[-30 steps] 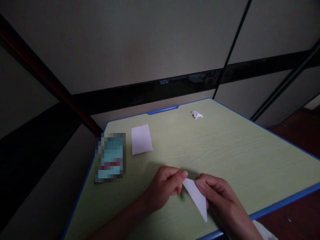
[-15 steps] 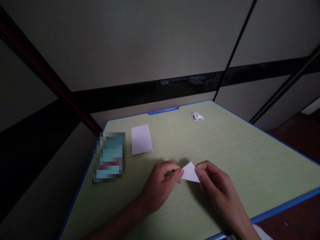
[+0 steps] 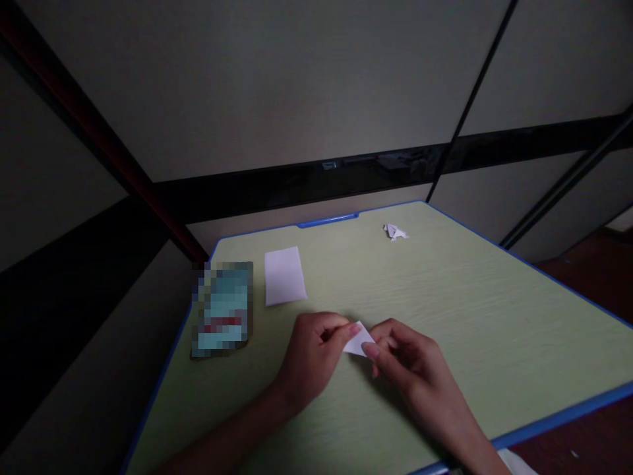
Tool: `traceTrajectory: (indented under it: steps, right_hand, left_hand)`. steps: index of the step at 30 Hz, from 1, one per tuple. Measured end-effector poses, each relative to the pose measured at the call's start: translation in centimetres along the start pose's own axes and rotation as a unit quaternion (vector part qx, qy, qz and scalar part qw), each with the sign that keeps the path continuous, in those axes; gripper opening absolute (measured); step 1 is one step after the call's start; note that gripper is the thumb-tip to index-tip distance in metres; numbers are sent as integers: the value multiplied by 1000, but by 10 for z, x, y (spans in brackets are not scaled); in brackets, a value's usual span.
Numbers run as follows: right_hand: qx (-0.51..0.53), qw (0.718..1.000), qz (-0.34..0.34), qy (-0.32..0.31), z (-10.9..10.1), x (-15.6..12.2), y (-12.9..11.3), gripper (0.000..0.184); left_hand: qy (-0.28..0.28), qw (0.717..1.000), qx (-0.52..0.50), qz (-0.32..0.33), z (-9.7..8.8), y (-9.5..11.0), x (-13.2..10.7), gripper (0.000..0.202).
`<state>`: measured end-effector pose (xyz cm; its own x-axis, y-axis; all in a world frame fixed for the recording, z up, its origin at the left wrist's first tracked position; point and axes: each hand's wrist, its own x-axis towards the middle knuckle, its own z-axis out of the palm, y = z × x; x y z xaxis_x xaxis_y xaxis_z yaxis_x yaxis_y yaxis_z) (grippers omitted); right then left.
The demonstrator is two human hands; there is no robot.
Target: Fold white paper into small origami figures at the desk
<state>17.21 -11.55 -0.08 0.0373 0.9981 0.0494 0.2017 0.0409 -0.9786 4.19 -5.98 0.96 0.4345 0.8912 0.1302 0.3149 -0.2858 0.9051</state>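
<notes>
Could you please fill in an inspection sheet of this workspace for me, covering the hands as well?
Surface: pale table with blue edging; wood-like grain.
Job's things: small folded paper between the hands; white sheet lying beyond the left hand; folded paper figure near the far edge.
Clutter: pixelated item at the table's left side; cannot tell what it is.
Hands: left hand and right hand both pinch the folded paper in their fingers.
Cables: nothing seen.
Surroundings: grey panels with a black band behind; dark reddish floor at right.
</notes>
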Motion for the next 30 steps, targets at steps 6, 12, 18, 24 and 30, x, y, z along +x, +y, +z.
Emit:
traceTrajectory:
  steps: [6, 12, 18, 24, 30]
  right_hand:
    - [60, 997, 44, -2, -3, 0, 0, 25]
    - [45, 998, 49, -3, -3, 0, 1, 32]
    - [31, 998, 34, -38, -4, 0, 0, 36]
    - [22, 995, 40, -88, -2, -2, -2, 32]
    - [19, 998, 32, -60, -2, -2, -1, 31]
  left_hand:
    - [31, 999, -8, -39, 0, -5, 0, 41]
    - [10, 1000, 8, -26, -5, -11, 2, 49]
    - [-69, 997, -35, -8, -9, -8, 4, 35]
    - [-93, 989, -117, -23, -10, 0, 1, 18]
    - [-56, 995, -87, -16, -7, 1, 0, 19]
